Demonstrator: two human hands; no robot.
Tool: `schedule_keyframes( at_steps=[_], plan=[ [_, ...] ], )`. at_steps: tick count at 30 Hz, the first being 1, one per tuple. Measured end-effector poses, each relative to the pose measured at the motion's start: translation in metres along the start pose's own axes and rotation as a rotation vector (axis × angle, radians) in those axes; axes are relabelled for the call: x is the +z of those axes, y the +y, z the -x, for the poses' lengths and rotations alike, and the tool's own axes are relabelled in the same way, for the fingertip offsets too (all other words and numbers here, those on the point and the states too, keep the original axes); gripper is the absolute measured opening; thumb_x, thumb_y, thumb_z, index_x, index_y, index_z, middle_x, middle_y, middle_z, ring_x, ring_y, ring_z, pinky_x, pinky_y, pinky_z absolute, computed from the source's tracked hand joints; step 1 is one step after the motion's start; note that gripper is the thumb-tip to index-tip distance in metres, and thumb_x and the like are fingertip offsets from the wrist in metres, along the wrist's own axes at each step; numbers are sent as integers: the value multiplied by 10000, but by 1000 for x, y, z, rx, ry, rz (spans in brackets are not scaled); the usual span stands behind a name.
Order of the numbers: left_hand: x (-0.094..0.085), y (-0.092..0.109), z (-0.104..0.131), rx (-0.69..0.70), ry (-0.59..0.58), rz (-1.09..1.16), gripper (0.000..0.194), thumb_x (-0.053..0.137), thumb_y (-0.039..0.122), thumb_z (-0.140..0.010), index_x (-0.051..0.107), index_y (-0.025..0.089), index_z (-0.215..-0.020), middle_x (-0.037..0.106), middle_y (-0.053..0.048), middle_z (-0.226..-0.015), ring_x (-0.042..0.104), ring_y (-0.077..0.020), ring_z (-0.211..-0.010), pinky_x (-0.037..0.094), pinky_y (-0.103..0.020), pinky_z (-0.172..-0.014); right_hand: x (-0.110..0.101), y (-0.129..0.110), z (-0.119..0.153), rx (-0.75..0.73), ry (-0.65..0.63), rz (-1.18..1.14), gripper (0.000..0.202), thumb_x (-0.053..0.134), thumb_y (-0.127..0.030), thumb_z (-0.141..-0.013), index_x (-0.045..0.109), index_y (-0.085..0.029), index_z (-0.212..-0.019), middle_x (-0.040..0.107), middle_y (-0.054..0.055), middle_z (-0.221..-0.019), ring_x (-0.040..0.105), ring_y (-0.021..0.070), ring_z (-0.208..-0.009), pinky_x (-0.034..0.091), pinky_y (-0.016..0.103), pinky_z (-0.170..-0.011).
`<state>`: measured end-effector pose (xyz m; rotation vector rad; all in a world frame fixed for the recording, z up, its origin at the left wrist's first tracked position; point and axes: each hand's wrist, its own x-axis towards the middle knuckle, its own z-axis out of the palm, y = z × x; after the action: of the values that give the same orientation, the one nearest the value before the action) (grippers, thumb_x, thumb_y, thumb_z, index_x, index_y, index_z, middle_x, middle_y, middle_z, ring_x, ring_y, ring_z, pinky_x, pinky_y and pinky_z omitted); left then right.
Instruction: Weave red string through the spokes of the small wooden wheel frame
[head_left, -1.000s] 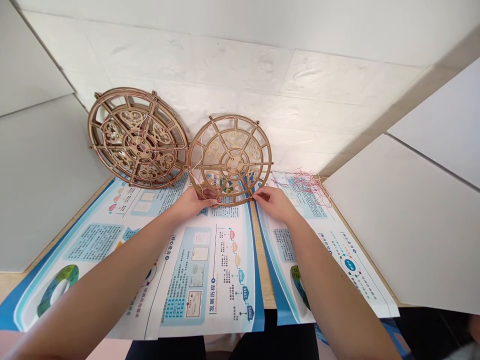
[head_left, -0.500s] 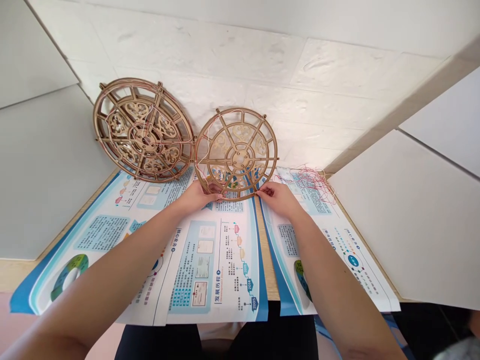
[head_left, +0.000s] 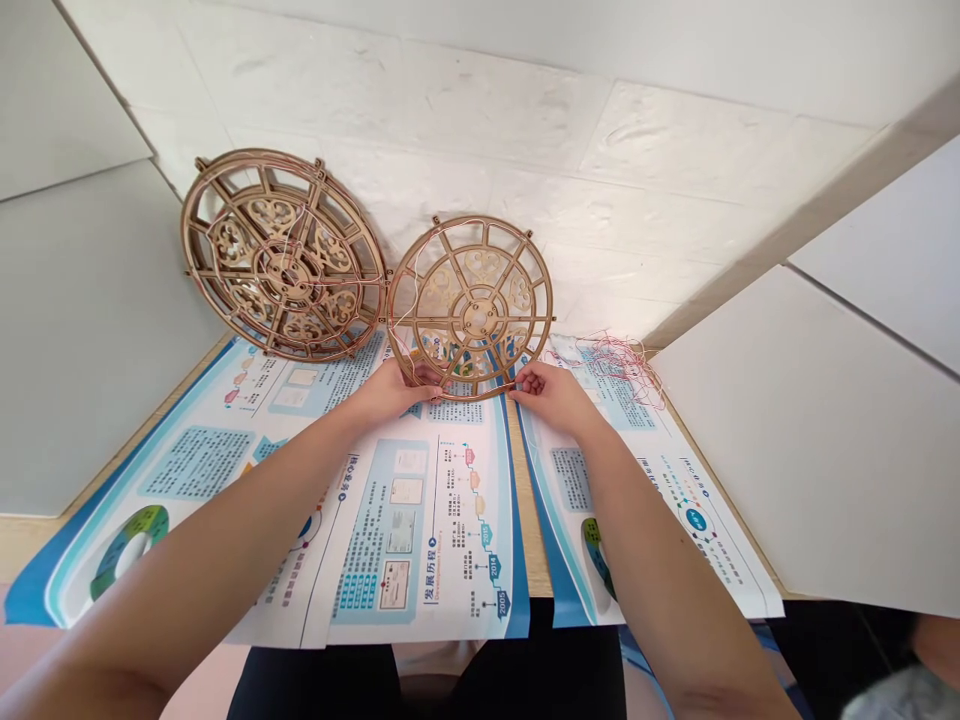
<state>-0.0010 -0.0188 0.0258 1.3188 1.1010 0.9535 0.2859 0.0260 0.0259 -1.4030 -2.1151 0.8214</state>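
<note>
A round brown openwork frame [head_left: 480,318] with spokes and scrollwork stands tilted up in front of me, its far side toward the wall. A thin pale wire [head_left: 396,338] runs along its left rim and down to the bottom. My left hand [head_left: 394,390] is closed around the lower left rim, thumb in front, some fingers hidden behind it. At the lower right rim, my right hand [head_left: 551,395] pinches what looks like the thin wire, its other fingers curled. The wire's end is too small to make out.
Several similar round frames [head_left: 287,275] lean stacked against the wall on the left, wired along their rims. Loose red and white wires [head_left: 619,365] lie tangled at the back right. Printed posters [head_left: 382,600] cover the desk [head_left: 534,550]. Grey panels [head_left: 847,430] stand on both sides.
The view has shifted slightly. My left hand keeps its hold on the frame, and my right fingers have moved only a little at the lower right rim.
</note>
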Motion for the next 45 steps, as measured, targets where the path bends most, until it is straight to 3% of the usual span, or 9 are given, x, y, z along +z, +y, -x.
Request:
schedule_keyframes(
  at_steps=[9, 19, 27, 32, 36, 40, 45],
  plan=[
    [-1, 0, 0, 4, -10, 15, 365, 742, 152, -745, 668, 161, -1102, 745, -86, -984, 708, -212, -828, 596, -373, -793, 0, 0, 1, -10, 3, -30, 262, 725, -378, -735, 611, -199, -889, 585, -2, -730, 534, 163, -670, 440, 297, -643],
    [-4, -7, -3, 15, -25, 33, 365, 759, 196, -724, 665, 141, -1072, 739, -99, -998, 713, -232, -908, 598, -375, -826, -1, 0, 0, -54, 4, -30, 176, 621, -366, -839, 658, -194, -850, 635, 27, -760, 546, 167, -670, 443, 302, -641],
    [-4, -9, -3, 24, -24, 5, 373, 753, 218, -732, 676, 149, -1090, 740, -100, -1021, 711, -239, -921, 599, -387, -830, -3, -1, 1, -126, 8, -64, 133, 631, -291, -787, 664, -195, -873, 660, 31, -856, 561, 167, -733, 470, 317, -722],
    [-2, -6, -2, 15, -26, 17, 376, 744, 194, -740, 669, 152, -1106, 744, -97, -998, 711, -239, -909, 600, -393, -817, -2, 4, 0, -139, 13, -21, 201, 649, -266, -769, 709, -200, -950, 621, 24, -824, 517, 159, -693, 432, 305, -666],
    [-2, -3, -1, -1, -25, 21, 374, 736, 179, -736, 669, 152, -1104, 744, -98, -1005, 712, -242, -908, 599, -390, -805, -2, 4, -1, -226, 31, 33, 150, 613, -240, -800, 743, -201, -864, 612, 38, -845, 523, 164, -723, 418, 306, -676],
    [-2, -3, -2, 1, -28, 20, 390, 757, 202, -726, 671, 150, -1103, 742, -100, -1014, 711, -244, -911, 597, -401, -821, 0, -1, -1, -279, 62, 48, 99, 595, -218, -799, 689, -189, -800, 590, 44, -858, 533, 168, -740, 428, 306, -689],
    [-3, -5, -2, 23, -25, 19, 396, 768, 220, -718, 670, 146, -1095, 742, -97, -1000, 710, -244, -904, 594, -415, -839, -1, -12, 4, -387, 97, -31, 71, 595, -187, -762, 535, -192, -726, 633, 54, -1003, 587, 202, -955, 444, 332, -851]
  ],
)
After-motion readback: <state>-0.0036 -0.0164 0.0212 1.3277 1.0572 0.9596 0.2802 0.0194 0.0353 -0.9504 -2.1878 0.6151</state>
